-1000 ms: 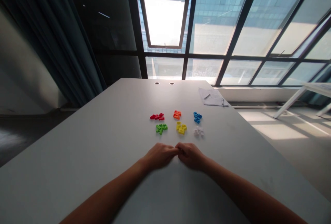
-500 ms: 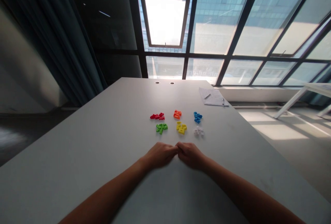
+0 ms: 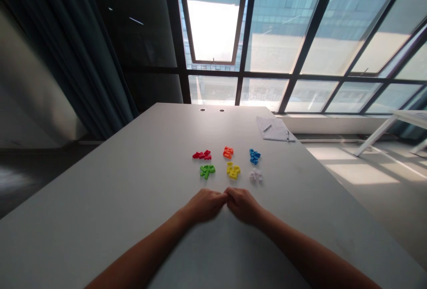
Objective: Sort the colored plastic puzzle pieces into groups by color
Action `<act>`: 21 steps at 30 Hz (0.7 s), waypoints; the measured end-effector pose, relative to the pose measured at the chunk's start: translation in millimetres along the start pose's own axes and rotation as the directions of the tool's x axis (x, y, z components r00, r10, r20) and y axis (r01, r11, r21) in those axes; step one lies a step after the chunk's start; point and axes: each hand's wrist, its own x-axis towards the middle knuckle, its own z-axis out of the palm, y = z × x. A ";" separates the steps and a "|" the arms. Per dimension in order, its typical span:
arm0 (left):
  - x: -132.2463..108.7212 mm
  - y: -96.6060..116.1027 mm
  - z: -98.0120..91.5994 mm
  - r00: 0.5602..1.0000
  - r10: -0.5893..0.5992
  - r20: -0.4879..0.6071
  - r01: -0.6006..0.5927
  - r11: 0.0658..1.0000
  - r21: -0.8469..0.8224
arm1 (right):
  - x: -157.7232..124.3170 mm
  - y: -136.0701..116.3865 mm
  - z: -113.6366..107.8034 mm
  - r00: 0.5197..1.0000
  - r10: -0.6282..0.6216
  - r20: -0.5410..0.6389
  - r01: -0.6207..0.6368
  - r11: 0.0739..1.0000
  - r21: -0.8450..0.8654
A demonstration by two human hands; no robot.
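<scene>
My left hand (image 3: 207, 204) and my right hand (image 3: 243, 204) meet at the fingertips just above the white table (image 3: 133, 195). Both have their fingers curled closed, and whatever they may pinch between them is hidden. Beyond them lie small plastic pieces sorted by colour into two rows. In the nearer row are green pieces (image 3: 207, 171), yellow pieces (image 3: 233, 171) and pale white pieces (image 3: 256, 176). Farther off are red pieces (image 3: 202, 155), orange pieces (image 3: 228, 152) and blue pieces (image 3: 254, 156). Neither hand touches any of these groups.
At the table's far right edge lies a sheet of paper (image 3: 275, 128) with a pen on it and a thin rod along its front. Two round holes (image 3: 202, 110) are set near the back edge. Large windows and a dark curtain (image 3: 66, 44) stand behind.
The whole view has shifted slightly, so the table and pieces sit a little lower in the picture. My hands stay closed and together; the pieces have not moved on the table.
</scene>
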 end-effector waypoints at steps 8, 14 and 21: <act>-4.2 1.0 1.7 1.000 0.003 0.010 -0.003 1.000 -0.002 | -2.5 -6.0 -2.0 1.000 -0.007 0.012 0.008 1.000 -0.024; -5.0 2.0 2.6 1.000 -0.007 -0.002 0.007 1.000 0.017 | -4.5 -3.8 0.0 1.000 0.000 -0.001 0.000 0.998 -0.058; -8.1 9.0 -2.0 1.000 -0.015 -0.010 0.016 0.999 0.033 | -6.9 -7.6 -3.5 1.000 -0.022 0.002 0.022 0.997 -0.078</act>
